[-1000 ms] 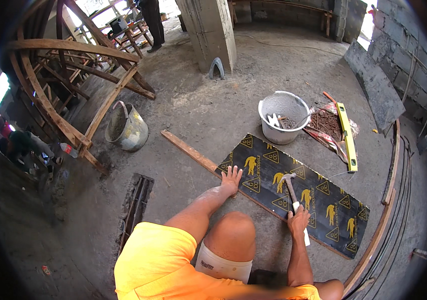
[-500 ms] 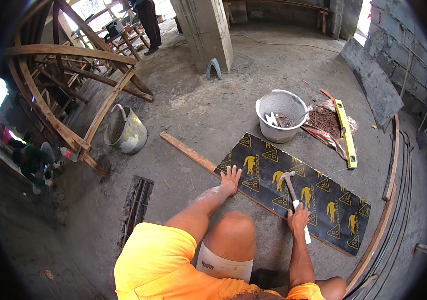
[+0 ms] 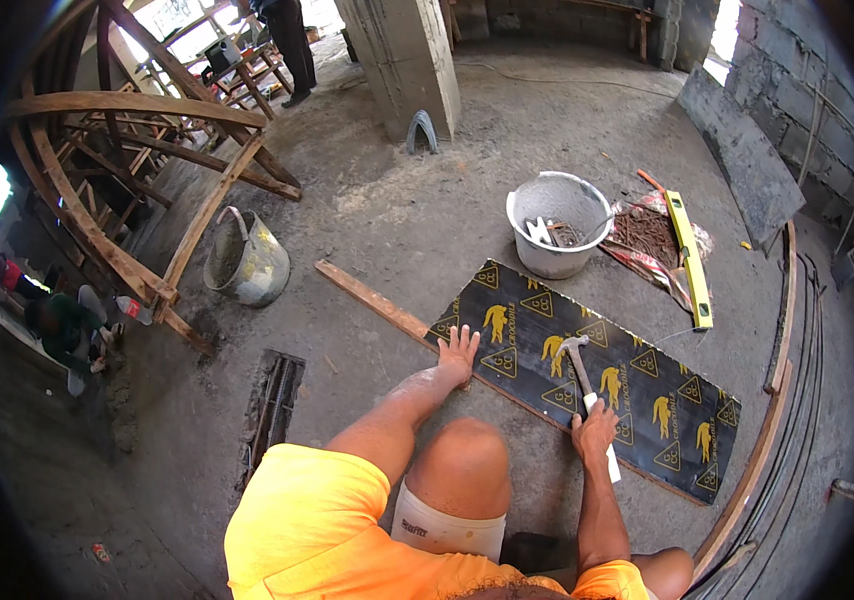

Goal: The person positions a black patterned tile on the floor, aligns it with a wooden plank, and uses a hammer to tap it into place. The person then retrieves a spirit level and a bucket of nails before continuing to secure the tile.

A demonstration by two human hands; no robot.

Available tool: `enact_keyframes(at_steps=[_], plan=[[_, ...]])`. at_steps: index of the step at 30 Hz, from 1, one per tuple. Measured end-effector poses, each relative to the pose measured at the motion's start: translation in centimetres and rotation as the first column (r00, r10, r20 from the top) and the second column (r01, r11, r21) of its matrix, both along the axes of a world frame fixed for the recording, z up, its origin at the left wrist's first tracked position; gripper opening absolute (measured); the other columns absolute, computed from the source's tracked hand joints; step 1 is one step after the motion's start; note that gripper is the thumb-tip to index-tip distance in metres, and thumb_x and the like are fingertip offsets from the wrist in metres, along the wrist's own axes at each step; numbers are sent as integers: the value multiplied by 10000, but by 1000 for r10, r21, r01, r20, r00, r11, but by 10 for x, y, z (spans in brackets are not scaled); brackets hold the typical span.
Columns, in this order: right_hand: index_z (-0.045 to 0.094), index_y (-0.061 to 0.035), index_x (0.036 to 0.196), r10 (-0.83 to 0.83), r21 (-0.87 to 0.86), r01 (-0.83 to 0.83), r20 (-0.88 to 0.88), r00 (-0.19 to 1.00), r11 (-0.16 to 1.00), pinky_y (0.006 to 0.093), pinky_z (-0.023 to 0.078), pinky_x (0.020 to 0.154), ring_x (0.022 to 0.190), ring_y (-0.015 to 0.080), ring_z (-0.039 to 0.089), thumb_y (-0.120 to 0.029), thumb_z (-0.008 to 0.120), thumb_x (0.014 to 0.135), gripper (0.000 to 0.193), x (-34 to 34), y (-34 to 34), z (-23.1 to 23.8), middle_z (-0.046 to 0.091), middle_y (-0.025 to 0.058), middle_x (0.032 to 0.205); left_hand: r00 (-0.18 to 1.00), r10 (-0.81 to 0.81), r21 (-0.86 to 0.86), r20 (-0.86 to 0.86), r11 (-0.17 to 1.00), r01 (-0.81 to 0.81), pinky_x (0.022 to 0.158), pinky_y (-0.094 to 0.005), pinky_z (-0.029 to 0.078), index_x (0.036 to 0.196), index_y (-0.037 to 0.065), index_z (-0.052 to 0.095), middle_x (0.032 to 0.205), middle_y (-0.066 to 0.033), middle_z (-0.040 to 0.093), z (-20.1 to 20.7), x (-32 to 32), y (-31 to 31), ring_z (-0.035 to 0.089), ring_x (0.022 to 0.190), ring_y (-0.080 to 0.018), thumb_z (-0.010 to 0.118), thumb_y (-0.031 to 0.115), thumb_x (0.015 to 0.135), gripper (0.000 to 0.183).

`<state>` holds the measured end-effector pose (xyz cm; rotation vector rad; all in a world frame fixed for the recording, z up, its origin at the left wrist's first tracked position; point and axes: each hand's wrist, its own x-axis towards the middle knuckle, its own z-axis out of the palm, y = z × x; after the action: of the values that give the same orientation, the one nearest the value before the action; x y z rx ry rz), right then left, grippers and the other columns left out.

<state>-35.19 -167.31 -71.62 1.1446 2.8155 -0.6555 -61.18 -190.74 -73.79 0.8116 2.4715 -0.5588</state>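
A black panel (image 3: 507, 300) with yellow printing lies on the concrete floor in front of me. Along its near edge runs a wooden strip (image 3: 372, 298), which sticks out past the panel's left end. My left hand (image 3: 459, 355) rests on the panel's near left edge with its fingers spread. My right hand (image 3: 597, 432) is wrapped round the white handle of a claw hammer (image 3: 579, 368). The hammer's metal head is over the middle of the panel; whether it touches the surface I cannot tell.
Beyond the panel stands a white bucket (image 3: 522, 225) with small items inside. Beside it are a yellow spirit level (image 3: 692, 270) and a torn sack of brown nail-like pieces (image 3: 643, 236). A stained bucket (image 3: 257, 268) and timber framing (image 3: 209, 212) are left. People (image 3: 292, 45) are farther off.
Both hands and the hammer hold nearly the same place on the panel. The whole view has shifted slightly.
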Motion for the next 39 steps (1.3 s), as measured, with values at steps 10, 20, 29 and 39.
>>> enact_keyframes(at_steps=[10,20,29,39], plan=[[419,34,1455,10,2,-10,13,1000,1000,567,450,979,1212,430,489,-277,738,874,733,0,-1,0,527,250,1274,1000,-21,-7,-24,1000,21,1178,-651,253,1626,87,-84,1694,-220,-46,-14,-3,-3,31,1547,-475,903,492,681,1426],[423,32,1457,19,33,-20,32,999,999,563,461,962,1194,427,499,-291,746,862,751,-1,-1,-2,528,248,1267,1000,-24,-8,-20,1000,24,1164,-666,261,1629,94,-66,1695,-221,-19,-10,-2,-3,56,1546,-476,909,458,667,1417],[438,25,1453,8,42,-10,35,999,999,560,465,965,1205,415,497,-302,761,855,754,-2,-2,-1,531,227,1274,1000,-8,24,12,1000,8,1169,-669,254,1632,100,-49,1695,-219,-12,-1,-1,-2,52,1547,-475,916,441,665,1408],[445,23,1441,16,94,-16,7,1000,995,553,472,965,1186,429,509,-294,775,838,758,-1,-3,-6,543,236,1251,999,1,101,-42,995,3,1161,-673,265,1639,113,-6,1697,-213,3,-24,-2,-8,62,1548,-472,904,366,694,1336]])
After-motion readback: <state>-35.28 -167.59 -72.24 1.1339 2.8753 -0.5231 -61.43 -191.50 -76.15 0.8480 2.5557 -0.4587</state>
